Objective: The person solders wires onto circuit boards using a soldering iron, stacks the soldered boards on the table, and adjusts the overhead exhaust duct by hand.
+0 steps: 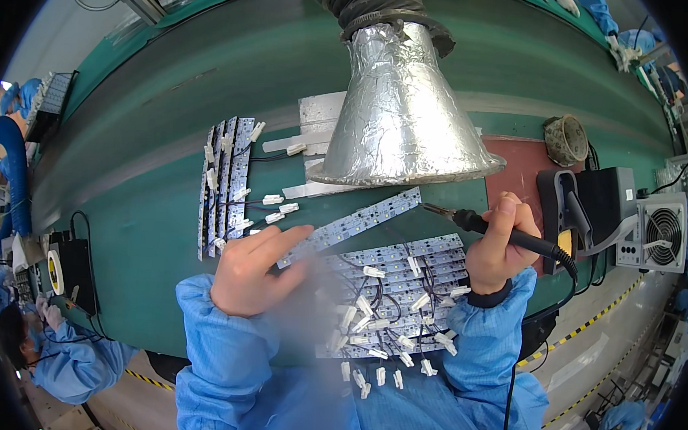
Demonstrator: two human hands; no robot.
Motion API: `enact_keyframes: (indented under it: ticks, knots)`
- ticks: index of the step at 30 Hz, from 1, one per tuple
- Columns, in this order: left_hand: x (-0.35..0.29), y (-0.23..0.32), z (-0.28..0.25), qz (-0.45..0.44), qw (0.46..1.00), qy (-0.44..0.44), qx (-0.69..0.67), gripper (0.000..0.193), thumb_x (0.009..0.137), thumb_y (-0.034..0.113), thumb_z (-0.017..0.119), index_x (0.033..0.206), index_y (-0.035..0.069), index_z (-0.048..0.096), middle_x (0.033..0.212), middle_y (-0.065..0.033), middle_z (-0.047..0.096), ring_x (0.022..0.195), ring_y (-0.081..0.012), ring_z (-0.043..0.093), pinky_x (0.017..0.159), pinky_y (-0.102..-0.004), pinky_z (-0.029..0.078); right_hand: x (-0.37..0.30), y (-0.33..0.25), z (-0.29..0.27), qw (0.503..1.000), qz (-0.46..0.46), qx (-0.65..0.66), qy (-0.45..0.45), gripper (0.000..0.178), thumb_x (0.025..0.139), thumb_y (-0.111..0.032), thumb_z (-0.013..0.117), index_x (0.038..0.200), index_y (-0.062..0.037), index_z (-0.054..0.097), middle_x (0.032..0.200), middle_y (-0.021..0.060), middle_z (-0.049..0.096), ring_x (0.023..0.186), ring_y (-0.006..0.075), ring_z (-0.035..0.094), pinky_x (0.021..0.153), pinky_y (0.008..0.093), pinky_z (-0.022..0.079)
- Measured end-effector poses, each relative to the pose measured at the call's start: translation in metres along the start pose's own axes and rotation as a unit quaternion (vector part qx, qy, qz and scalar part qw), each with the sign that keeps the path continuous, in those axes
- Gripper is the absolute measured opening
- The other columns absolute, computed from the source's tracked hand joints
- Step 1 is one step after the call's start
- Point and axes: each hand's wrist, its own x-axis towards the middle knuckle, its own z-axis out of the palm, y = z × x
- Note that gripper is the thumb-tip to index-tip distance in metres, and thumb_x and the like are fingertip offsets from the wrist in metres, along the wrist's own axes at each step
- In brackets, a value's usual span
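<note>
My left hand point(258, 269) is closed on the near left end of a narrow LED circuit strip point(367, 220), which slants up to the right below a foil-covered fume hood point(417, 109). A soldering iron point(516, 238) is gripped in my right hand point(501, 244), its tip pointing left close to the strip's far right end. Whether the tip touches the strip I cannot tell. Just below lies a batch of LED strips point(428, 256) with black wires and white connectors point(372, 272). A pale blur hides part of the area beside my left hand.
More wired LED strips point(226, 176) stand in a row at the left. Right of the hood are a red mat point(520, 167), a round crusty pot point(565, 139), a soldering iron stand point(566, 213) and a grey box with a fan point(662, 234). A person in blue point(75, 360) sits at lower left.
</note>
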Motion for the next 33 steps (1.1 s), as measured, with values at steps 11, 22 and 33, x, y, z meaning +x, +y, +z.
enact_keyframes:
  ticks: [11,22,33]
  knots:
    - [-0.003,0.011,-0.007,-0.075,0.997,0.002,-0.022,0.037,0.077,0.006,0.081,0.113,0.000,0.072,0.074,-0.0075,0.063,0.055,-0.0123,0.051,0.050,-0.0283,0.038,0.017,0.008,-0.005,0.983,0.036,0.073,0.165,0.037,0.102,-0.016,0.057,0.068,-0.0041,0.046,0.068,0.0018,0.051,0.066,0.0080,0.044,0.061,0.0238,0.034]
    - [-0.097,0.017,-0.068,-0.227,0.931,0.171,-0.228,0.027,0.089,0.006,0.071,0.113,-0.006,0.070,0.078,-0.0020,0.066,0.054,-0.0027,0.048,0.046,-0.0195,0.035,0.019,0.027,-0.021,0.974,0.029,0.096,0.203,0.035,0.103,-0.016,0.056,0.070,-0.0045,0.048,0.071,0.0007,0.051,0.068,0.0077,0.044,0.064,0.0238,0.038]
    - [-0.095,-0.075,-0.050,-0.299,0.905,0.300,-0.043,0.030,0.097,0.014,0.066,0.122,-0.002,0.066,0.108,-0.0067,0.064,0.089,-0.0128,0.059,0.077,-0.0253,0.048,0.018,0.024,-0.013,0.979,0.052,0.111,0.161,0.037,0.102,-0.017,0.058,0.069,-0.0034,0.050,0.072,0.0012,0.053,0.070,0.0095,0.047,0.070,0.0263,0.040]
